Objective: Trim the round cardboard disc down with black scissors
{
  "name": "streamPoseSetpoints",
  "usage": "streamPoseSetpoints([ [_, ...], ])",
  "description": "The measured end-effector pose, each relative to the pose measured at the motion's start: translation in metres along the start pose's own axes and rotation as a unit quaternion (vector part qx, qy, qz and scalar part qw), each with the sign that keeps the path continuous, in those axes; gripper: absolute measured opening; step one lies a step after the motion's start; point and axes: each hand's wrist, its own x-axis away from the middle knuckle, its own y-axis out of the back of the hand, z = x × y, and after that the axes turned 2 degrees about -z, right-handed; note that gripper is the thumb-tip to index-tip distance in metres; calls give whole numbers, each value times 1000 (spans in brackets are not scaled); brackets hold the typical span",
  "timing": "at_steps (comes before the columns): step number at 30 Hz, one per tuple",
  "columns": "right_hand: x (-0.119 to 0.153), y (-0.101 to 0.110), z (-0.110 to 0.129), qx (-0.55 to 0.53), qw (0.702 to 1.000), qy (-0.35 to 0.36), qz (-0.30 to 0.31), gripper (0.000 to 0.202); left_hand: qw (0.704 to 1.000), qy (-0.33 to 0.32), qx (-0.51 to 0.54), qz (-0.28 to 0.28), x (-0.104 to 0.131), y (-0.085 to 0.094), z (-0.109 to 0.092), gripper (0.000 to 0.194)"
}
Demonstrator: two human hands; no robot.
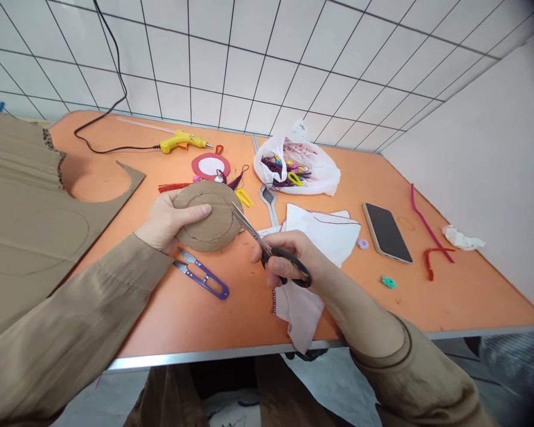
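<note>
A round piece of brown cardboard [213, 228] with a smaller circle marked on it is held up by my left hand [171, 219], thumb on top. Black-handled scissors [293, 267] are in my right hand [289, 252], their blades pointing left, the tips over the right part of the disc. Below the disc, purple-handled thread snips [204, 279] lie on the orange table [240, 320]. A red ring ornament with a white centre [210, 166] lies just behind the disc, beside a red tassel [173, 187].
Cut cardboard [31, 237] covers the left side. A yellow glue gun [182, 142] lies at the back, near a white plastic bag [315, 169] of tassels. White cloth [324, 231] lies beneath my right hand; a phone [387, 232] and pipe cleaners [429, 231] are farther right.
</note>
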Motion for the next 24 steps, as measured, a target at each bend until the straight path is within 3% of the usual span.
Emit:
streamPoseSetpoints([
  [11,1,-6,6,-2,1000,-23,-18,50,999,-15,-33,-10,1,0,-3,43],
  [24,-2,-1,-6,-11,1000,-12,-5,48,1000,3,1,-8,-3,1,-1,46],
])
